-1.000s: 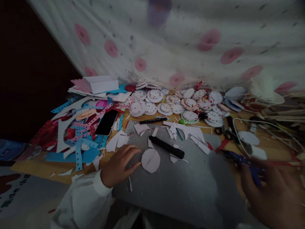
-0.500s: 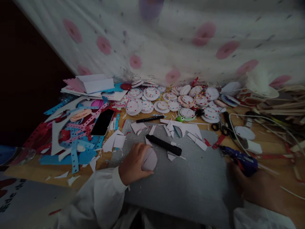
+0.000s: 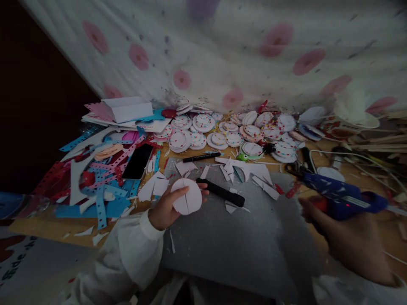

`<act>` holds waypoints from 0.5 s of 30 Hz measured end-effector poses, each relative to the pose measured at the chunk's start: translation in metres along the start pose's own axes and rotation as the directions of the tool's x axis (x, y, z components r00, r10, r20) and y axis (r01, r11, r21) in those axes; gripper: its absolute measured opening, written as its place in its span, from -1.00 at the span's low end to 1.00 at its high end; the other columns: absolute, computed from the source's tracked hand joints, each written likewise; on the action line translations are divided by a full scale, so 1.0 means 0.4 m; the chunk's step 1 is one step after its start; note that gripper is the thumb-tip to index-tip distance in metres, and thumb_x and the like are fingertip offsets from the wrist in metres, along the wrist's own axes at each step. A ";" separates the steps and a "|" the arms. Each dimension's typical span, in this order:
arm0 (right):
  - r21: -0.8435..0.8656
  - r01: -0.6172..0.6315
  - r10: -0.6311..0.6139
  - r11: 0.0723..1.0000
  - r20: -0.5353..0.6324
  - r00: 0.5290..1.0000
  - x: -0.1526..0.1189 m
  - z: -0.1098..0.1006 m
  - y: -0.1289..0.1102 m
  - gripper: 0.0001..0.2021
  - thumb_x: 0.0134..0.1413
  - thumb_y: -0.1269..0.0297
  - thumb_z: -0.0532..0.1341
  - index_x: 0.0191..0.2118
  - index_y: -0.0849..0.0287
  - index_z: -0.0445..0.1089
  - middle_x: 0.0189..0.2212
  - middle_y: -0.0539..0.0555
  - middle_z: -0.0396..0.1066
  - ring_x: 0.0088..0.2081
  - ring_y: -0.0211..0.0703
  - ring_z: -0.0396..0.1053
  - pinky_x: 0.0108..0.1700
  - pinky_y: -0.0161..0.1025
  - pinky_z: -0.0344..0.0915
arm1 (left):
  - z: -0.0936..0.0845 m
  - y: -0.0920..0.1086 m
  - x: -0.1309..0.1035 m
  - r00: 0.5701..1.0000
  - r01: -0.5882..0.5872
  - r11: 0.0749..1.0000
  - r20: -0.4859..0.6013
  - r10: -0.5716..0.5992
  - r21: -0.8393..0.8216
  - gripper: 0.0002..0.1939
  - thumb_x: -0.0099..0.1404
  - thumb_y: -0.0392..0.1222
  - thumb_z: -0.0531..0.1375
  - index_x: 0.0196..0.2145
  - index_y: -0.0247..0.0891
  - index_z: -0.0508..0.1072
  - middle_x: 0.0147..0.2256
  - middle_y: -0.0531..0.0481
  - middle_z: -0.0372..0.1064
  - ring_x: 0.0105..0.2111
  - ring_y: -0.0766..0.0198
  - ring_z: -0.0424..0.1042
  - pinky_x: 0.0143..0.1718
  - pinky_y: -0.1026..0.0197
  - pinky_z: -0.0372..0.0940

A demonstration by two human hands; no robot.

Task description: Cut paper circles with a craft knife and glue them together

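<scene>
With fingers (image 3: 179,194) of the left hand (image 3: 167,209), gripping a white disc (image 3: 193,202) marked by a dark line, laying the thumb across its face, hiding most other fingers behind it and showing only tips past its edge. Leaving contact with the black rod (image 3: 222,194) just beyond those tips impossible to tell. With the right hand (image 3: 352,245), gripping a blue glue gun (image 3: 337,192), hiding most of that grasp from view; partly covering a white round piece (image 3: 332,173) beyond the fingers; cutting off the right sleeve (image 3: 346,292) behind them at the bottom.
</scene>
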State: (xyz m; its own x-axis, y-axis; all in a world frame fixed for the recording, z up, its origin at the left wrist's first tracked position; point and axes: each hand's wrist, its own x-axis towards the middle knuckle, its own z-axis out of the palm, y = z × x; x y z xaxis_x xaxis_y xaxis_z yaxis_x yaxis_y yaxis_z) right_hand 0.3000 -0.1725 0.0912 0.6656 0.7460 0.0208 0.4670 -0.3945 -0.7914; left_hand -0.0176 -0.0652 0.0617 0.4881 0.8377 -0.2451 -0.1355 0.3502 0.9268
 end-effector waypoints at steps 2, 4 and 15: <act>0.101 -0.006 -0.014 0.995 0.198 0.980 -0.016 0.056 -0.035 -0.73 -0.21 -0.01 0.32 -0.52 0.09 0.39 -0.66 0.09 0.42 -0.63 -0.12 0.34 -0.58 -0.20 0.29 | 0.007 0.005 0.001 0.996 0.082 0.976 0.059 -0.072 -0.202 -0.72 0.22 -0.11 0.13 -0.16 -0.30 0.39 -0.14 -0.22 0.48 -0.21 0.03 0.51 -0.19 0.01 0.38; 0.264 -0.062 -0.065 0.963 0.448 0.892 -0.043 0.122 -0.057 -0.71 -0.17 -0.01 0.29 -0.43 0.12 0.45 -0.55 0.12 0.50 -0.58 -0.09 0.40 -0.55 -0.20 0.34 | 0.006 0.005 0.000 0.994 0.103 0.932 0.070 -0.084 -0.348 -0.72 0.17 -0.15 0.15 -0.17 -0.31 0.40 -0.24 -0.17 0.47 -0.32 0.11 0.49 -0.27 0.07 0.36; 0.373 0.008 -0.190 0.928 0.452 0.871 -0.018 0.340 -0.034 -0.71 -0.11 0.14 0.31 -0.23 0.14 0.48 -0.37 0.10 0.54 -0.36 0.01 0.47 -0.33 -0.08 0.43 | -0.056 -0.002 -0.029 0.980 0.152 0.853 -0.037 -0.197 -0.500 -0.64 0.14 0.08 0.10 -0.34 -0.31 0.40 -0.33 -0.18 0.45 -0.34 0.11 0.45 -0.27 0.08 0.32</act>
State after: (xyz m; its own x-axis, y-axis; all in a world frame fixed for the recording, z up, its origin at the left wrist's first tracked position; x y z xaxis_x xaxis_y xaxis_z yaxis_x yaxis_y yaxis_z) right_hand 0.2098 -0.0994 0.0189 0.2281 0.9676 -0.1081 0.2218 -0.1598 -0.9619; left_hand -0.0426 -0.0658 0.0573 0.4727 0.7674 -0.4332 -0.4723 0.6356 0.6106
